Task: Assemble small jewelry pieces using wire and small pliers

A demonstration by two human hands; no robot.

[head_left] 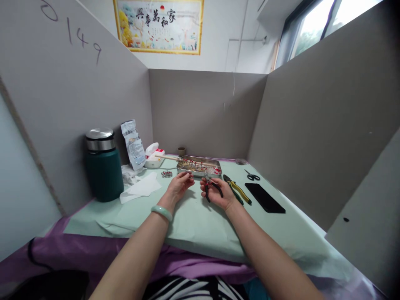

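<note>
One pair of small pliers [217,190] is gripped in the right hand [222,197], above the desk [200,227]. Its tips point away. The left hand [178,186] has its fingers curled in, but they are too small to see well, so I cannot tell if they pinch something. A metal tray [199,174] with red bits is just past both hands. Bigger pliers [242,193] lie near the right hand.
</note>
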